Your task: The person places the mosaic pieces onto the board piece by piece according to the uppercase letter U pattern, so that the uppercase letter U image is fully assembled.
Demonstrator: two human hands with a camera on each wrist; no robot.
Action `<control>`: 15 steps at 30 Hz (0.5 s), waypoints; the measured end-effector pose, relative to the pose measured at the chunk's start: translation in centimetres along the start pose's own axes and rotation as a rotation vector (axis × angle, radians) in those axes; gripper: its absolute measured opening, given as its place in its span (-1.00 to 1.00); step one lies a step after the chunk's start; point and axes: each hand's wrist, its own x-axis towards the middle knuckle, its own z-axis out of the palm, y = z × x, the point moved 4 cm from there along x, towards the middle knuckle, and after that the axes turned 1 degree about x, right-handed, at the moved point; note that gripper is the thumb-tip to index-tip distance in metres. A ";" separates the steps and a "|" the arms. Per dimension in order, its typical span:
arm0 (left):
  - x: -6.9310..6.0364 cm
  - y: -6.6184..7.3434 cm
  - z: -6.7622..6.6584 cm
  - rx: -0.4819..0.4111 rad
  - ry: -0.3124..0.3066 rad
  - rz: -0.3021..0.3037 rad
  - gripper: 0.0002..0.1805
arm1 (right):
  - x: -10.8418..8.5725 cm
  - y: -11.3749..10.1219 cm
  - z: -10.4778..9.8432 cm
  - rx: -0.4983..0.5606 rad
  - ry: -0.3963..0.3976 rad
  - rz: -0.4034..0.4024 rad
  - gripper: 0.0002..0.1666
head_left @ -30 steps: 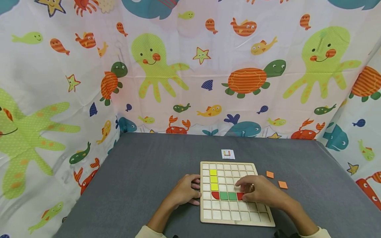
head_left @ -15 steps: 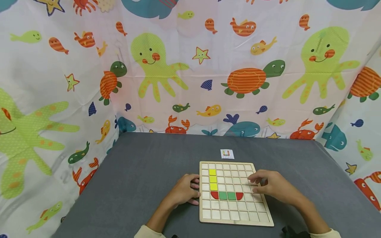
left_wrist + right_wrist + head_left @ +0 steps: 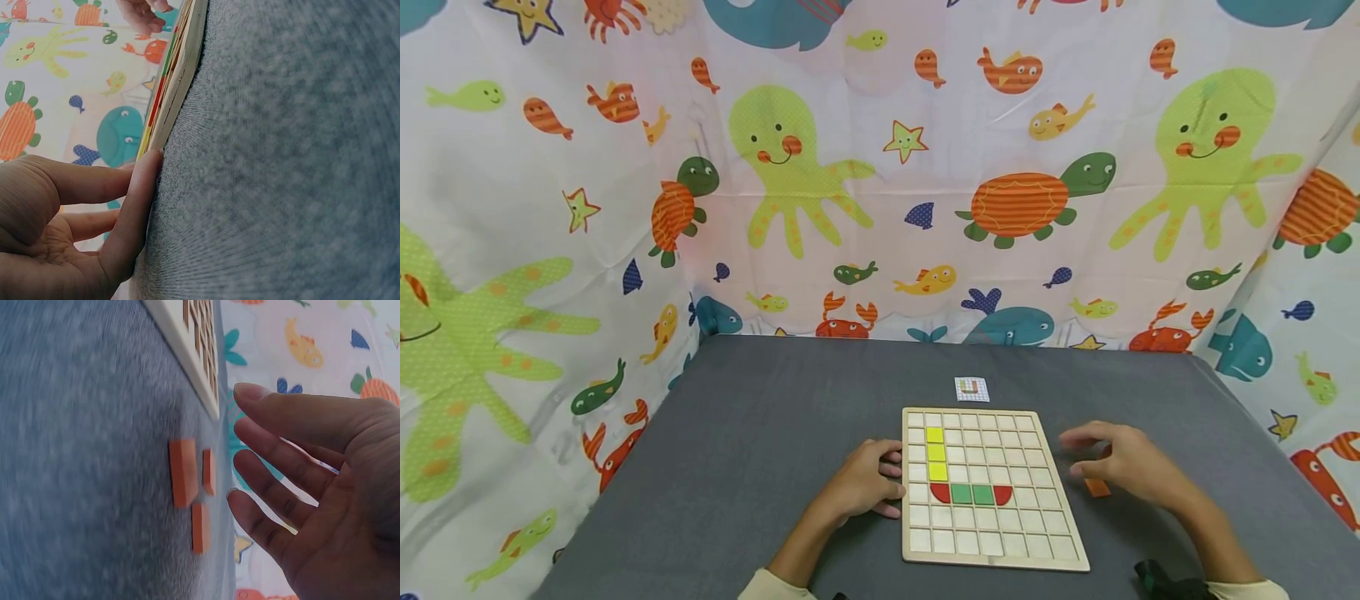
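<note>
A wooden grid board (image 3: 958, 557) lies flat on the grey cloth. In its recesses sit a column of yellow square tiles (image 3: 936, 451) and, below it, two green tiles (image 3: 972, 494) between two red rounded pieces (image 3: 1002, 495). My left hand (image 3: 863, 479) rests against the board's left edge, thumb and fingertips touching its side (image 3: 177, 94). Off the right side my right hand (image 3: 1131, 462) hovers with relaxed, parted fingers that hold nothing. Three orange tiles (image 3: 184, 473) lie on the cloth near it; in the head view one orange tile (image 3: 1097, 488) shows, the others hidden by the hand.
Behind the board lies a small white card (image 3: 972, 389) with a coloured U-shaped pattern on a grid. The grey cloth (image 3: 805, 400) extends around the board. A curtain (image 3: 850, 208) printed with sea animals stands at the back and sides.
My right hand has left the red piece at the row's right end and moved right, off the board, to the orange tiles. My left hand stays at the board's edge.
</note>
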 end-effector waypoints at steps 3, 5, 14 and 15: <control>0.0 0.0 0.0 0.000 0.001 0.004 -0.26 | 0.0 0.9 -0.4 0.006 0.006 0.005 -0.43; 0.0 0.0 0.0 0.001 0.001 0.004 -0.26 | -0.1 1.4 -0.7 0.002 0.007 0.011 -0.42; 0.0 -0.1 0.0 0.004 0.004 0.005 -0.27 | -0.3 3.3 -1.7 -0.065 0.018 0.051 -0.43; 0.0 -0.1 0.0 0.004 0.005 0.005 -0.27 | -0.3 3.5 -1.8 -0.076 0.017 0.058 -0.43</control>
